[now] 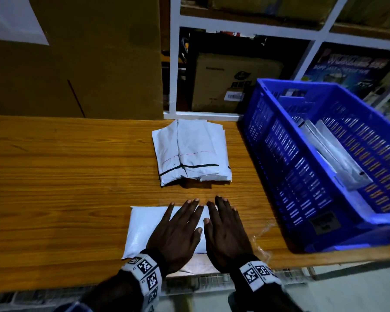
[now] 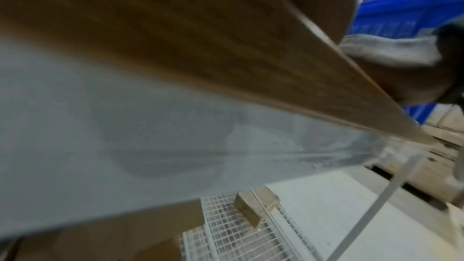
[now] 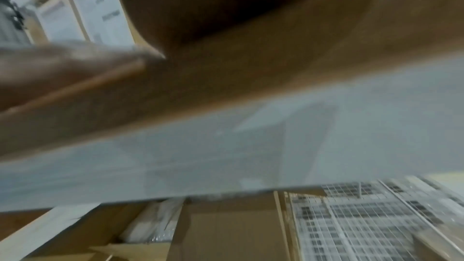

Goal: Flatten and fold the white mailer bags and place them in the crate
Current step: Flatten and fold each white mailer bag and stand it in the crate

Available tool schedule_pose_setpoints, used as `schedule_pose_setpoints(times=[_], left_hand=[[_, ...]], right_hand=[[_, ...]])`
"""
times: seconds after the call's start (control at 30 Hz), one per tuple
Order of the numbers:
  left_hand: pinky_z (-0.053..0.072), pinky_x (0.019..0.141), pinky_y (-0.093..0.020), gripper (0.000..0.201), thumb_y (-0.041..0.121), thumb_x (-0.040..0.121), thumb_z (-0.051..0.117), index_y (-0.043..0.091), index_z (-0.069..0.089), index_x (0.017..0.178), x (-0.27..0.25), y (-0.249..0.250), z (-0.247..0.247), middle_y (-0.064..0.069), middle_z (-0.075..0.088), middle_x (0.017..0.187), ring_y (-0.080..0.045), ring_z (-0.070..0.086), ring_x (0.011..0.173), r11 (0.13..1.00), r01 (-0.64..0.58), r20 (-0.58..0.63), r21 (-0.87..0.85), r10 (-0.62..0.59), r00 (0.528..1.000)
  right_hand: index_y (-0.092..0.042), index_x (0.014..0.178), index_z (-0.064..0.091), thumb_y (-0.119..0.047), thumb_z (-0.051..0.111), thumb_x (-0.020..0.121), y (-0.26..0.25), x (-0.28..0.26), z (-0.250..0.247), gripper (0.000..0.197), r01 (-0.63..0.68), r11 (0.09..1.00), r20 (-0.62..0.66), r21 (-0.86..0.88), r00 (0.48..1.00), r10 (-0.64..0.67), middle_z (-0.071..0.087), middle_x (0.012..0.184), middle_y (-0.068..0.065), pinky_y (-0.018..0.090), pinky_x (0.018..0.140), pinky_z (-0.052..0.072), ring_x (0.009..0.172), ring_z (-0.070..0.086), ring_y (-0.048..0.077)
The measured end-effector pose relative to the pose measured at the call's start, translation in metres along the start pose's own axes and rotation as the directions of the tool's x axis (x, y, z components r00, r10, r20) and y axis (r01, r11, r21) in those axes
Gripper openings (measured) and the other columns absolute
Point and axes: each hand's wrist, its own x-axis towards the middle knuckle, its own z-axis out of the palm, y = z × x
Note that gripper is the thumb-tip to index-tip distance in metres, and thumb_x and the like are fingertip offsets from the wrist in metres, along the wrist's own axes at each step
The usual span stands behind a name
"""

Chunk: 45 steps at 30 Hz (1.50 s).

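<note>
At the left of the wooden bench (image 1: 65,176) nothing of the task lies; a big cardboard box (image 1: 77,59) stands behind it. Near the front edge sits a white mailer bag (image 1: 144,230), puffed with air, its long axis running left to right across the person's front. The left hand (image 1: 178,235) lies flat on the bag's right half, its fingers (image 1: 189,212) straight and spread, pressing rather than gripping; the tips reach the bag's far edge. Just beside it, the right hand (image 1: 225,233) is equally flat with straight fingers, covering the bag's right end, and holds nothing. Both wrist views are blurred and show only the bench edge and pale plastic.

Beyond the fingertips, further back on the bench, rests a stack of folded bags (image 1: 191,152), apart from the hands. To the right stands the blue crate (image 1: 279,154), with bags already inside.

This looks like the flattening step. The uncovered, still swollen part lies to the left of both hands, so the left hand is nearer to it; the crate is nearer the right hand.
</note>
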Motion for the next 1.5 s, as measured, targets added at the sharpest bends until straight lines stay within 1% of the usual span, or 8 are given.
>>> schedule_pose_setpoints(times=[0.13, 0.4, 0.53, 0.87, 1.07, 1.23, 1.33, 1.5], left_hand=[[0.012, 0.114, -0.045, 0.059, 0.043, 0.102, 0.007, 0.017, 0.021, 0.154, 0.0, 0.0, 0.0, -0.002, 0.012, 0.161, -0.014, 0.012, 0.148, 1.0, -0.008, 0.005, 0.008, 0.008, 1.0], [0.019, 0.111, -0.054, 0.057, 0.035, 0.098, 0.027, 0.002, 0.045, 0.141, -0.017, -0.022, -0.017, -0.011, 0.041, 0.149, -0.024, 0.033, 0.141, 0.997, 0.047, -0.092, 0.057, -0.042, 0.995], [0.022, 0.11, -0.055, 0.059, 0.033, 0.101, 0.016, 0.003, 0.05, 0.138, -0.029, -0.034, -0.013, -0.014, 0.047, 0.145, -0.027, 0.038, 0.139, 0.994, 0.042, -0.051, 0.099, -0.037, 0.998], [0.026, 0.112, -0.053, 0.057, 0.037, 0.1, 0.019, 0.011, 0.037, 0.148, -0.031, -0.035, -0.008, -0.007, 0.028, 0.157, -0.02, 0.02, 0.147, 0.994, 0.092, -0.027, 0.051, -0.091, 0.995], [0.023, 0.112, -0.051, 0.058, 0.04, 0.099, 0.021, 0.014, 0.032, 0.15, -0.032, -0.037, -0.008, -0.003, 0.024, 0.158, -0.018, 0.017, 0.147, 0.994, 0.105, 0.0, 0.03, -0.105, 0.994], [0.02, 0.114, -0.05, 0.06, 0.04, 0.096, 0.031, 0.015, 0.031, 0.151, -0.032, -0.036, -0.01, -0.002, 0.022, 0.159, -0.017, 0.016, 0.147, 0.993, 0.116, 0.012, 0.031, -0.116, 0.993], [0.021, 0.113, -0.051, 0.06, 0.04, 0.096, 0.028, 0.014, 0.034, 0.149, -0.032, -0.035, -0.011, -0.005, 0.025, 0.158, -0.02, 0.021, 0.146, 0.991, 0.122, 0.04, 0.056, -0.124, 0.991], [0.02, 0.11, -0.052, 0.062, 0.043, 0.102, 0.012, 0.011, 0.039, 0.147, -0.014, -0.012, -0.012, -0.009, 0.034, 0.154, -0.022, 0.029, 0.143, 0.997, 0.078, 0.057, 0.002, -0.078, 0.995]], right_hand=[[-0.02, 0.155, 0.016, -0.047, 0.004, 0.101, 0.001, 0.001, 0.001, 0.062, 0.015, 1.0, 0.006, 0.013, 1.0, -0.015, -0.003, 0.162, 0.001, 0.032, 0.12, -0.005, 0.149, -0.008, 0.013], [-0.002, 0.145, 0.041, -0.036, 0.014, 0.103, -0.025, 0.006, -0.01, 0.06, 0.143, 0.985, -0.009, -0.101, 0.989, -0.144, 0.03, 0.155, 0.016, 0.048, 0.115, 0.015, 0.145, 0.025, 0.029], [-0.001, 0.141, 0.046, -0.03, 0.02, 0.103, -0.048, 0.012, 0.001, 0.055, 0.231, 0.968, 0.015, -0.097, 0.973, -0.231, 0.038, 0.151, 0.016, 0.046, 0.113, 0.019, 0.143, 0.031, 0.028], [0.0, 0.138, 0.05, -0.026, 0.036, 0.099, -0.047, 0.013, 0.017, 0.049, 0.276, 0.955, -0.018, -0.107, 0.96, -0.279, 0.044, 0.147, 0.017, 0.046, 0.113, 0.03, 0.141, 0.035, 0.03], [-0.002, 0.142, 0.046, -0.03, 0.034, 0.1, -0.045, 0.014, 0.015, 0.052, 0.247, 0.964, -0.005, -0.096, 0.969, -0.248, 0.039, 0.151, 0.015, 0.041, 0.115, 0.022, 0.142, 0.033, 0.027], [-0.007, 0.148, 0.038, -0.04, 0.022, 0.101, -0.019, 0.007, 0.004, 0.059, 0.052, 0.993, -0.03, -0.104, 0.998, -0.055, 0.031, 0.156, 0.01, 0.04, 0.117, 0.014, 0.145, 0.027, 0.023], [-0.01, 0.153, 0.026, -0.046, 0.01, 0.102, 0.0, 0.002, -0.002, 0.064, -0.002, 0.995, -0.008, -0.1, 1.0, 0.001, 0.018, 0.161, 0.005, 0.037, 0.119, 0.003, 0.149, 0.009, 0.016], [-0.006, 0.149, 0.033, -0.042, 0.013, 0.103, -0.001, 0.003, -0.001, 0.062, -0.021, 0.995, 0.007, -0.1, 1.0, 0.022, 0.026, 0.158, 0.009, 0.038, 0.119, 0.008, 0.148, 0.016, 0.019]])
